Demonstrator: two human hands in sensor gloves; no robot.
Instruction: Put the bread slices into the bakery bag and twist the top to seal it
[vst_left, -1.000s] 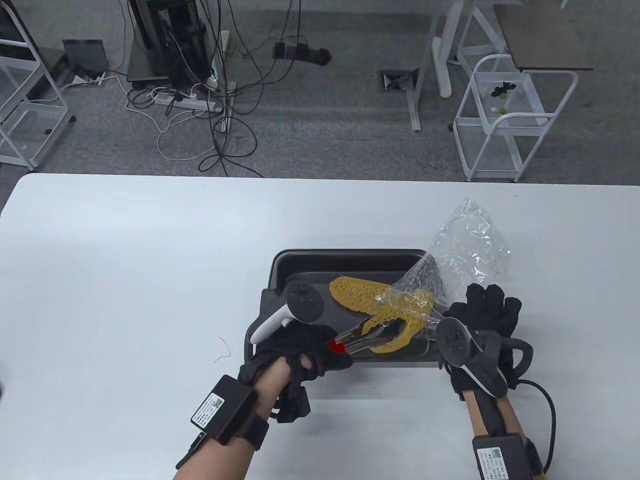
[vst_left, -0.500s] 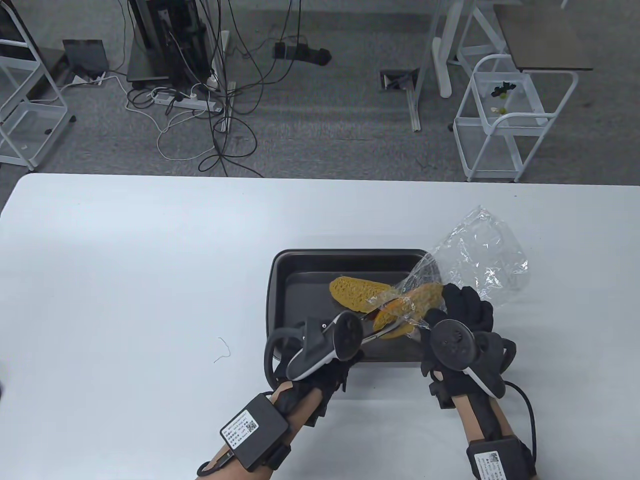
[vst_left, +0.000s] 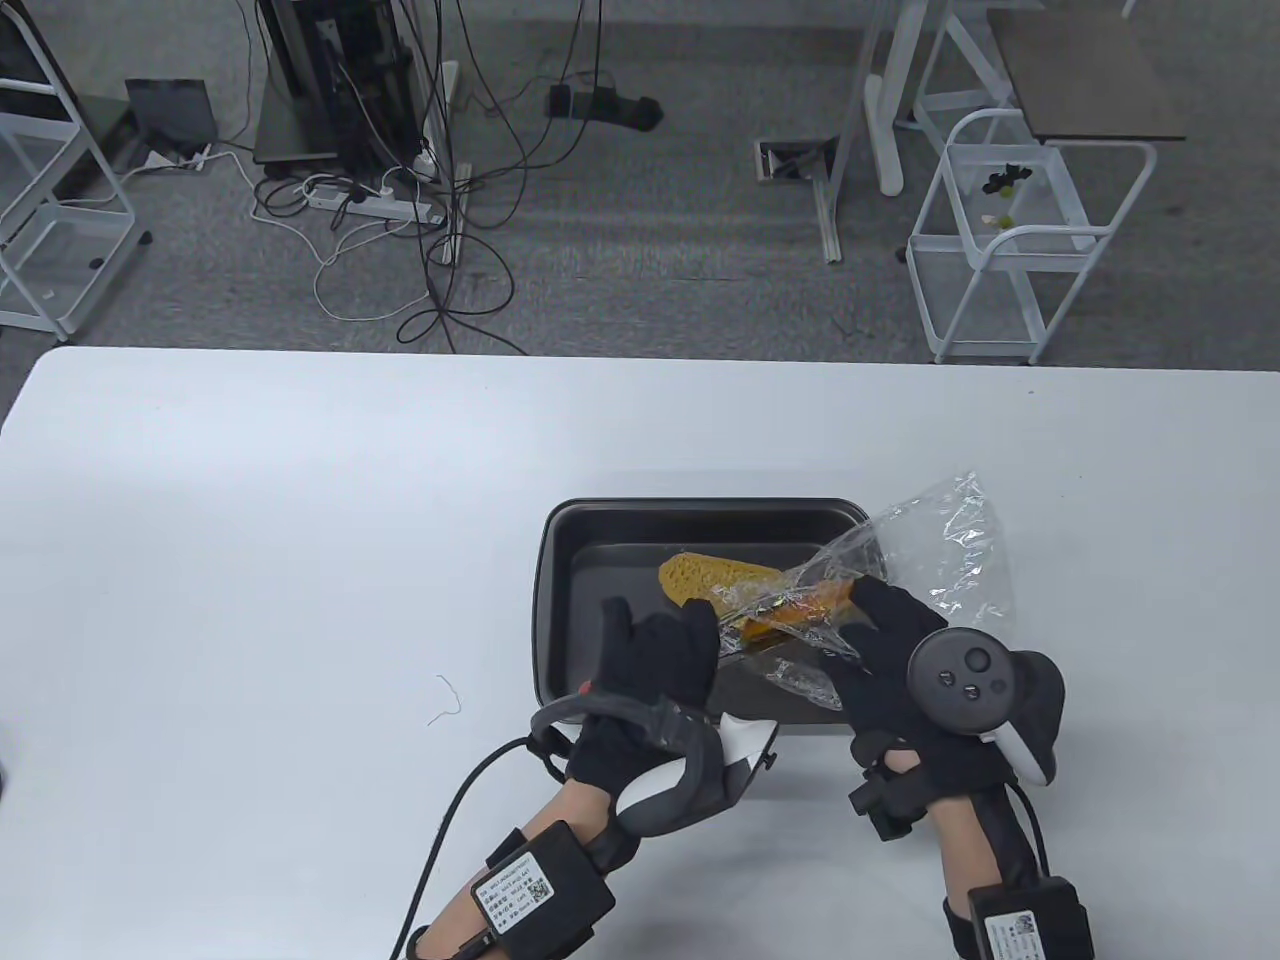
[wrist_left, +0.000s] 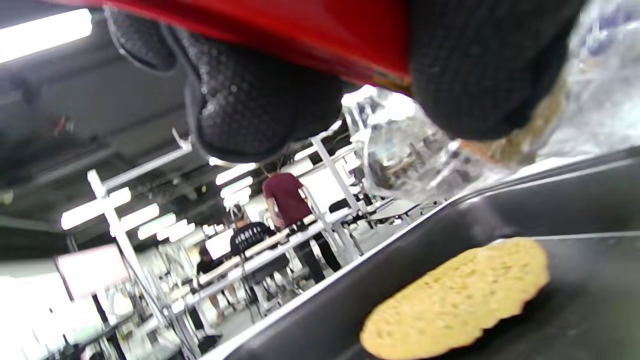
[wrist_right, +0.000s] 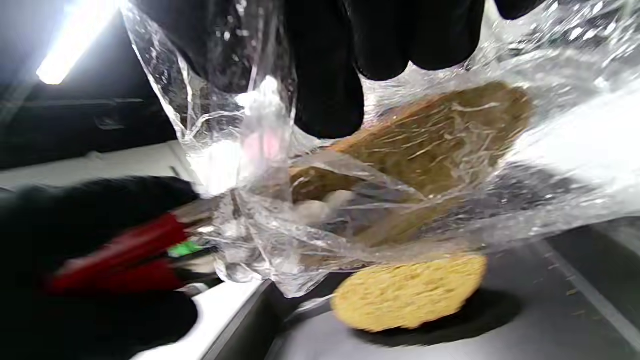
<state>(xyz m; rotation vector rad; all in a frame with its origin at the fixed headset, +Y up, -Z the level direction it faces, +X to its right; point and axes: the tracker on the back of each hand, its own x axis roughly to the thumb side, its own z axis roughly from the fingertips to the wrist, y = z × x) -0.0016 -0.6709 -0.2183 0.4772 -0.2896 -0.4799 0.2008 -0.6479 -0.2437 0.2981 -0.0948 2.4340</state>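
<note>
A clear bakery bag (vst_left: 930, 545) lies over the right end of the black tray (vst_left: 700, 508). My right hand (vst_left: 880, 625) grips its mouth, fingers (wrist_right: 325, 75) curled into the plastic. One bread slice (wrist_right: 440, 135) sits inside the bag. A second bread slice (vst_left: 710, 577) lies flat on the tray floor, also seen in the left wrist view (wrist_left: 455, 300). My left hand (vst_left: 660, 650) grips red-handled tongs (wrist_right: 125, 255) whose tips reach into the bag mouth. The tong tips are hidden by the crumpled plastic.
The tray stands right of the middle of the white table (vst_left: 250, 550). A small thread (vst_left: 445, 700) lies on the table left of the tray. Beyond the far edge are floor cables (vst_left: 420, 220) and a white cart (vst_left: 1010, 240).
My left hand rolled over and pushed forward, carrying the tongs and slice into the bag mouth. My right hand shifted left with the bag, which sank lower over the tray.
</note>
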